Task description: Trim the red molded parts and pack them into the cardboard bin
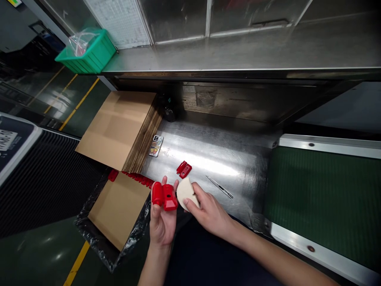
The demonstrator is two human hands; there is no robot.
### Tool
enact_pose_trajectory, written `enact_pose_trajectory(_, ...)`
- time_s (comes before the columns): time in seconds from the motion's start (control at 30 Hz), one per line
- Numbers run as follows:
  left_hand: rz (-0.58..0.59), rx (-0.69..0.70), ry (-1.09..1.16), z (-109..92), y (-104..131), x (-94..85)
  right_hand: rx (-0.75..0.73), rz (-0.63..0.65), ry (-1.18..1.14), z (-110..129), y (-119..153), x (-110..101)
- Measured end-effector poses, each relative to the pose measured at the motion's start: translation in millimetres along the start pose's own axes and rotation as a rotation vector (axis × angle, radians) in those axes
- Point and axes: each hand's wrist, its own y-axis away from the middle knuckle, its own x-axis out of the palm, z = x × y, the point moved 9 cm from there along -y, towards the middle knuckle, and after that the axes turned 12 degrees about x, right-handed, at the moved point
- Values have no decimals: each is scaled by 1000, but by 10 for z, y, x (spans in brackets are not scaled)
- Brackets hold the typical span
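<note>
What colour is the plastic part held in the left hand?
Bright glossy red. The plastic part in the left hand shows best in the head view.

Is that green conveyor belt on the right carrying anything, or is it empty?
Empty, as far as the picture shows: the green belt has bare surface everywhere in view. Its far right end runs out of frame.

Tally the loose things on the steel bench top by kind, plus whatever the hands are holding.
Red plastic part on bench: 1
Phone: 1
Thin metal tool: 1
Red plastic part in left hand: 1
Pale pad in right hand: 1
Total: 5
</note>
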Motion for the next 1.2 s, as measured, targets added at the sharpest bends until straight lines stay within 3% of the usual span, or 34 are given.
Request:
enact_pose_trajectory(0.23, 79, 62, -19, -61, 12, 64, -7, -24, 21, 124, 127, -105)
enact_pose_trajectory(0.33, 109, 114, -77, -88, 18, 119, -40, -16, 145, 203, 180, -52)
enact_pose_trajectory(0.47, 99, 239, -233, -183, 31, 147, -53, -110, 332, 241, 168, -18)
enact_pose_trajectory(0.63, 79, 332, -336, -272, 47, 141, -77, -110, 370, 266, 134, 59)
enact_pose_trajectory(1.1, 75, 258, -321, -131, 90, 140, -36, -113, 290, 221, 146, 10)
enact_pose_trajectory(1.2, 81, 223, -322, -83, 125, 133, -23, -165, 281, 206, 157, -32)
